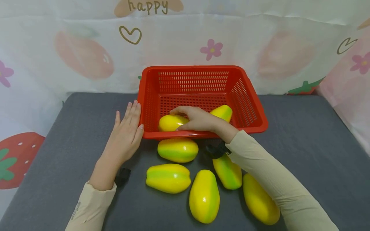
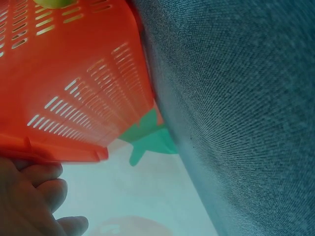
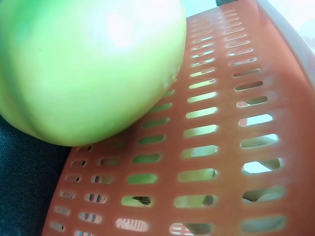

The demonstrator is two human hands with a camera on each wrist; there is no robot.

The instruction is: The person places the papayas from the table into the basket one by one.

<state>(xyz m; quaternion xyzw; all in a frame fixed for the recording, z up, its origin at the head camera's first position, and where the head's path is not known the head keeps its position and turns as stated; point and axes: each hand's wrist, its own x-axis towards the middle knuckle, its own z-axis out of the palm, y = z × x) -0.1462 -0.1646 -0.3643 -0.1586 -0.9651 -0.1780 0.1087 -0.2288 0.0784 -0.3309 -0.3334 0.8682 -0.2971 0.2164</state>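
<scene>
A red slotted plastic basket (image 1: 199, 134) stands toward the back of the table. My right hand (image 1: 199, 119) reaches over its front rim and grips a yellow papaya (image 1: 170, 123) inside, thumb on the near side and fingers on the far side. Partly behind that hand, a second papaya (image 1: 224, 112) lies in the basket. With fingers straight, my left hand (image 1: 125, 133) rests against the basket's left side. The left wrist view catches its fingertips (image 2: 51, 191) at the red rim. In the right wrist view a papaya (image 3: 88, 69) fills the upper left, outside the slotted wall; the right hand is mostly hidden there.
Several more papayas lie in front of the basket: one papaya (image 1: 177, 150) close to its front wall, others such as a papaya (image 1: 204, 196) nearer me. One papaya (image 1: 260, 200) is partly under my right sleeve. A printed cloth (image 1: 231, 32) hangs behind the grey table (image 1: 303, 134).
</scene>
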